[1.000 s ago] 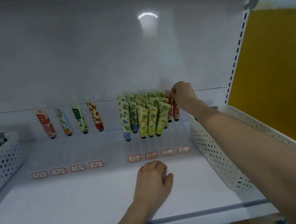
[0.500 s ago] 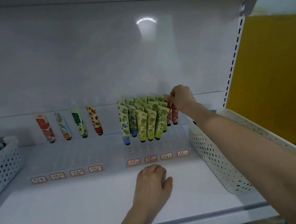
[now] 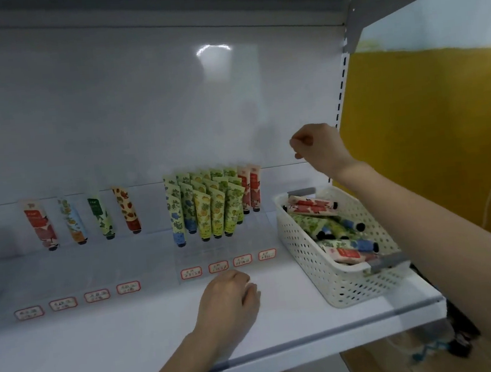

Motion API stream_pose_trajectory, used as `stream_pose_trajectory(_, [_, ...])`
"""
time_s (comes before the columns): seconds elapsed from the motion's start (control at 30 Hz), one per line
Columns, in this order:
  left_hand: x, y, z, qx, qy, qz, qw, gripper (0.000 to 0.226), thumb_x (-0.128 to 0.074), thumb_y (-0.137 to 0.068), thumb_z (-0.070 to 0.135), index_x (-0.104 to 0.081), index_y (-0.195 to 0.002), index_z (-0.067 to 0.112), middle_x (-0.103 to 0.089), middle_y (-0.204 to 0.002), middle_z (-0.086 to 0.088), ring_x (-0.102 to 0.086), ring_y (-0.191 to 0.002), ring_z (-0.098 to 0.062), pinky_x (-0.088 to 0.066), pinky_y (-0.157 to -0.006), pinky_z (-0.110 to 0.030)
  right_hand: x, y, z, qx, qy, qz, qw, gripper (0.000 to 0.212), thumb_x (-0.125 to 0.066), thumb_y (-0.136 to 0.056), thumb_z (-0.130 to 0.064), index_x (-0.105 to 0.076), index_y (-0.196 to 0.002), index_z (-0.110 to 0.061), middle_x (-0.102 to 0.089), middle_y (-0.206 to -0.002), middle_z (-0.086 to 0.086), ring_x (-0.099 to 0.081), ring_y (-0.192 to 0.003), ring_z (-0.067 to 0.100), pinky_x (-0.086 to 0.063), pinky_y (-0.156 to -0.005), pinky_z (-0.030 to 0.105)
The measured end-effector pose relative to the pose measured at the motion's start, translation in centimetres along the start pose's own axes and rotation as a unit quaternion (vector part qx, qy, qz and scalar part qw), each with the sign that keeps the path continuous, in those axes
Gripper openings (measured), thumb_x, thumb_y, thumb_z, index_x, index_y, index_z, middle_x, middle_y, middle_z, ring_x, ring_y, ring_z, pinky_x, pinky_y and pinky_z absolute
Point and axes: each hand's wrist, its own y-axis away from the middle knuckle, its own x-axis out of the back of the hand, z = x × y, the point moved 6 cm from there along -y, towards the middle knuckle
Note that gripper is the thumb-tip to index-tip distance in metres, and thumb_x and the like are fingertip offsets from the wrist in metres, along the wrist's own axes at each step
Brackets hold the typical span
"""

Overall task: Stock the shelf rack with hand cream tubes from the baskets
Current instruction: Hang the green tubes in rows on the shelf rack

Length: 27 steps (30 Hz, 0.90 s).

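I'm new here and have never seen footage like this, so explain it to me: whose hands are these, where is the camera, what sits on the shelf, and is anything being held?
There is no machine here. A person wears a camera on the head, looking down at their own hands. The left hand rests loosely on the white shelf, holding nothing. The right hand is raised above the display with its fingers curled, and nothing shows in it. On the shelf stand a clear rack packed with hand cream tubes, four single tubes to its left, and a white basket on the right with more tubes lying inside.
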Motion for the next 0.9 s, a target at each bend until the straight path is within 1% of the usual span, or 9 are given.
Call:
stream_pose_trajectory(0.03, [0.4,-0.5,0.8,-0.001,0.013,-0.003,1.000,0.029,-0.042,-0.087,0.030,-0.056,-0.067,0.015,-0.057,-0.075,0.000,-0.052,-0.076,-0.021,-0.035,-0.063,-0.029,1.2,0.4,0.5,-0.005,0.008,0.008,1.000,0.017,-0.050,-0.094,-0.012,-0.065,-0.095,-0.004,-0.066,-0.082,0.008,-0.063,-0.069,0.013,-0.048,-0.065,0.022])
stream_pose_trajectory(0.1, [1.3,-2.0,2.9,-0.013,0.026,-0.003,1.000,0.027,-0.047,-0.091,0.029,-0.067,-0.096,0.010,-0.065,-0.098,-0.006,-0.057,-0.093,-0.024,-0.044,-0.074,-0.031,3.2,1.2,2.0,-0.033,0.028,0.006,0.999,0.016,-0.050,-0.093,-0.013,-0.065,-0.093,-0.006,-0.066,-0.079,0.007,-0.058,-0.059,0.005,-0.049,-0.061,0.021])
stream_pose_trajectory(0.17, [2.2,-3.4,5.5,-0.033,0.032,0.000,0.999,0.029,-0.050,-0.094,0.025,-0.064,-0.112,0.007,-0.064,-0.111,-0.009,-0.057,-0.103,-0.024,-0.045,-0.083,-0.033,4.2,2.5,3.7,-0.067,0.059,-0.028,0.996,0.018,-0.050,-0.093,-0.014,-0.065,-0.091,-0.003,-0.065,-0.079,0.008,-0.054,-0.054,0.002,-0.049,-0.058,0.021])
stream_pose_trajectory(0.27, [3.1,-5.3,9.5,-0.077,0.049,-0.001,0.996,0.030,-0.049,-0.095,0.022,-0.061,-0.115,0.003,-0.061,-0.116,-0.011,-0.056,-0.106,-0.023,-0.042,-0.087,-0.031,4.2,5.2,6.4,-0.089,0.107,-0.111,0.984,0.017,-0.053,-0.092,-0.016,-0.065,-0.093,-0.003,-0.068,-0.080,0.010,-0.057,-0.054,0.003,-0.047,-0.053,0.014])
stream_pose_trajectory(0.37, [2.8,-7.7,12.1,-0.101,0.040,-0.035,0.993,0.030,-0.051,-0.095,0.020,-0.058,-0.120,0.006,-0.059,-0.120,-0.009,-0.054,-0.110,-0.021,-0.039,-0.087,-0.026,3.0,7.8,8.9,-0.113,0.142,-0.214,0.960,0.019,-0.057,-0.090,-0.016,-0.066,-0.103,-0.004,-0.069,-0.092,0.009,-0.062,-0.066,0.009,-0.053,-0.064,0.023])
stream_pose_trajectory(0.53, [-0.3,-11.6,13.0,-0.108,-0.042,-0.162,0.980,0.030,-0.057,-0.089,0.018,-0.058,-0.117,0.007,-0.061,-0.116,-0.009,-0.058,-0.101,-0.023,-0.048,-0.079,-0.030,1.3,10.0,10.5,-0.091,0.188,-0.317,0.925,0.026,-0.063,-0.087,-0.022,-0.064,-0.110,-0.010,-0.063,-0.114,0.005,-0.059,-0.099,0.017,-0.050,-0.088,0.030])
stream_pose_trajectory(0.67, [-2.4,-13.8,12.2,-0.088,-0.133,-0.264,0.951,0.032,-0.065,-0.084,0.021,-0.058,-0.113,0.009,-0.061,-0.111,-0.008,-0.056,-0.091,-0.020,-0.044,-0.070,-0.026,0.1,10.9,10.8,-0.095,0.176,-0.385,0.901,0.045,-0.068,-0.083,-0.028,-0.055,-0.122,-0.012,-0.056,-0.122,0.000,-0.053,-0.110,0.019,-0.046,-0.093,0.029])
stream_pose_trajectory(0.77, [-3.9,-15.3,11.5,-0.086,-0.184,-0.293,0.934,0.040,-0.067,-0.082,0.018,-0.057,-0.120,0.011,-0.060,-0.115,-0.007,-0.058,-0.099,-0.022,-0.047,-0.079,-0.026,-0.8,10.8,11.1,-0.085,0.194,-0.414,0.885,0.049,-0.069,-0.083,-0.029,-0.052,-0.126,-0.010,-0.055,-0.125,0.004,-0.053,-0.111,0.022,-0.046,-0.095,0.035])
stream_pose_trajectory(0.9, [-5.7,-16.7,11.2,-0.115,-0.248,-0.330,0.904,0.064,-0.072,-0.078,0.021,-0.046,-0.136,0.022,-0.055,-0.127,-0.005,-0.055,-0.109,-0.025,-0.048,-0.094,-0.035,-1.4,10.5,11.8,-0.090,0.186,-0.426,0.881,0.049,-0.070,-0.082,-0.028,-0.054,-0.124,-0.011,-0.056,-0.123,0.004,-0.055,-0.106,0.019,-0.047,-0.089,0.029])
